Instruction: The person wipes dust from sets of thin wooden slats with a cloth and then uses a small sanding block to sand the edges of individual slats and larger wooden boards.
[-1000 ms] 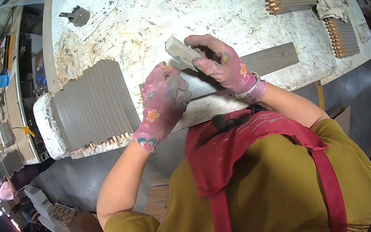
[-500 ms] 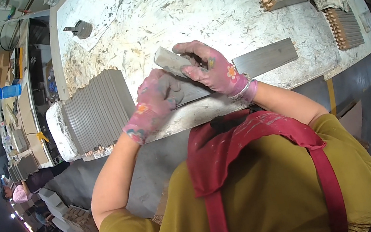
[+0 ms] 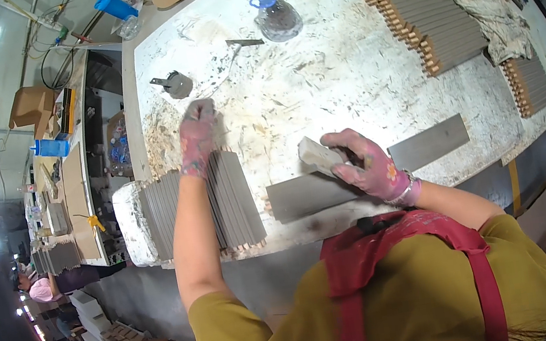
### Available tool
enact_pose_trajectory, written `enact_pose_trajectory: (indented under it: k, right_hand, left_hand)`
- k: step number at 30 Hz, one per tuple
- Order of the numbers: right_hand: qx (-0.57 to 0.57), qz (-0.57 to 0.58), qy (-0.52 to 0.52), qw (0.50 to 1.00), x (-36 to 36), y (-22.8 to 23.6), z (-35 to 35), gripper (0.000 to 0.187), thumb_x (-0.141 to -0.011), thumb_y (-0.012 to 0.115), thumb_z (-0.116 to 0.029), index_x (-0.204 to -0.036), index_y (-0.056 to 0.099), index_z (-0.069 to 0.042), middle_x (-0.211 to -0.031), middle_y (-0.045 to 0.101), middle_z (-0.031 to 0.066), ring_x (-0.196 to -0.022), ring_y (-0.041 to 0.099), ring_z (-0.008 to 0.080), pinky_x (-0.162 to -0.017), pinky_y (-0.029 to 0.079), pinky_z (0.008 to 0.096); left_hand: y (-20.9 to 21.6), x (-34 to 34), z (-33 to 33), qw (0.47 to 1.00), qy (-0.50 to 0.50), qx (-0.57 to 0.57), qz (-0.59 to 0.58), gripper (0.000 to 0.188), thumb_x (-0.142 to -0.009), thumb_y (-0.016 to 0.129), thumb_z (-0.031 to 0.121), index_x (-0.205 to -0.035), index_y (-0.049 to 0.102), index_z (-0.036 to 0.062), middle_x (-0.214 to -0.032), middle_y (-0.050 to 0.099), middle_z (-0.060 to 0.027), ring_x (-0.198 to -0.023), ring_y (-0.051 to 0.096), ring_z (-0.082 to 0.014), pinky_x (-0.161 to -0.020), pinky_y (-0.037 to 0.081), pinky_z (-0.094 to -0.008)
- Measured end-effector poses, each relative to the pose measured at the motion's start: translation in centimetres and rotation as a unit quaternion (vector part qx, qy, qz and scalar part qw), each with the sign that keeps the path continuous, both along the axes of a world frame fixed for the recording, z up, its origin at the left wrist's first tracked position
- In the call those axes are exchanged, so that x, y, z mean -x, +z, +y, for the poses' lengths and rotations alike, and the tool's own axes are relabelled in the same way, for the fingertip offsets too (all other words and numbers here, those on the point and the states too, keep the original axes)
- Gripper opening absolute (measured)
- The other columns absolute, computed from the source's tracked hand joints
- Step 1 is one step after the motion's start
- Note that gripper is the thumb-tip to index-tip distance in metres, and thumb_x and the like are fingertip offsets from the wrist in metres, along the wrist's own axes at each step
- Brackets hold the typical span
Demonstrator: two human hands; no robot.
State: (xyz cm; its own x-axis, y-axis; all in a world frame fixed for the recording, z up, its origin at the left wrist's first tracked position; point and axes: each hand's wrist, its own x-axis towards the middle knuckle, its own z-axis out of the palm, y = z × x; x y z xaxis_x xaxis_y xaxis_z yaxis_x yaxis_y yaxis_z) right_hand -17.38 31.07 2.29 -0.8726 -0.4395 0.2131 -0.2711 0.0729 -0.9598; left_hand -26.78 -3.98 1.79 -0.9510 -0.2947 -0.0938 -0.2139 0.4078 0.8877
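My right hand [image 3: 369, 166], in a pink flowered glove, grips a pale rectangular block [image 3: 317, 153] and presses it on a long flat grey strip [image 3: 302, 196] lying along the near edge of the worktable [image 3: 329, 76]. My left hand [image 3: 197, 131], gloved the same way, reaches away from me over a stack of grey strips [image 3: 236, 198] standing on edge. Its fingers rest on the scuffed tabletop and I see nothing in it. A small metal scraper [image 3: 175, 84] lies a little beyond its fingertips.
A white foam block [image 3: 130, 222] supports the near stack at the table's left edge. A clear water jug with a blue cap [image 3: 276, 18] stands at the far side. More grey strip stacks [image 3: 426, 10] [image 3: 532, 83] and a rag [image 3: 500, 27] lie right. Another person [image 3: 42, 289] works far left.
My left hand has let go of the strip and block and stretched forward over the grey stack onto the tabletop. My right hand still holds the block on the strip.
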Motion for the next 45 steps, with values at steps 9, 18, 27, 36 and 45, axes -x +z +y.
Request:
enact_pose_trajectory:
  k: [9,18,27,36,45]
  right_hand:
    - [-0.032,-0.015,-0.003,0.999,0.2,0.3,0.3,0.049,-0.083,0.070,-0.005,-0.130,0.054,-0.007,-0.104,0.056,0.0096,-0.089,0.057,0.0213,-0.082,0.048,0.0316]
    - [-0.033,-0.005,0.007,0.999,0.4,0.3,0.0,0.051,-0.081,0.069,-0.003,-0.130,0.054,-0.007,-0.104,0.055,0.0082,-0.089,0.055,0.0196,-0.080,0.047,0.0315]
    - [-0.035,0.020,0.006,0.999,0.2,0.0,-0.4,0.050,-0.081,0.070,-0.004,-0.128,0.055,-0.009,-0.106,0.058,0.0097,-0.088,0.060,0.0232,-0.080,0.050,0.0336]
    - [-0.045,0.001,-0.001,0.999,-0.4,0.3,-0.3,0.048,-0.081,0.071,-0.006,-0.127,0.056,-0.009,-0.105,0.059,0.0102,-0.089,0.060,0.0236,-0.079,0.050,0.0337]
    - [-0.027,0.015,-0.007,0.999,0.5,-0.1,-0.2,0.046,-0.081,0.071,-0.004,-0.125,0.058,-0.006,-0.104,0.059,0.0093,-0.091,0.059,0.0202,-0.082,0.048,0.0299]
  left_hand:
    - [-4.5,9.9,-4.3,0.828,-0.080,0.555,-0.026,0.014,-0.087,0.059,0.017,-0.095,0.066,0.0085,-0.098,0.070,-0.0142,-0.094,0.067,-0.0324,-0.078,0.053,-0.0416]
    - [-8.3,10.3,-7.4,0.810,-0.102,0.568,0.102,0.013,-0.085,0.061,0.016,-0.097,0.064,0.0108,-0.097,0.064,-0.0118,-0.090,0.065,-0.0327,-0.070,0.053,-0.0444]
    - [-6.6,8.8,-6.5,0.803,-0.083,0.589,0.033,0.015,-0.089,0.055,0.014,-0.089,0.068,0.0079,-0.098,0.066,-0.0109,-0.090,0.066,-0.0302,-0.071,0.054,-0.0419]
    - [-5.4,8.1,-5.5,0.816,-0.101,0.569,0.020,0.016,-0.090,0.055,0.019,-0.096,0.069,0.0123,-0.098,0.067,-0.0120,-0.093,0.066,-0.0329,-0.075,0.053,-0.0450]
    - [5.6,-7.1,0.9,0.954,-0.059,0.287,0.065,0.025,-0.091,0.062,0.021,-0.111,0.071,0.0104,-0.106,0.068,-0.0144,-0.102,0.062,-0.0327,-0.093,0.047,-0.0367]
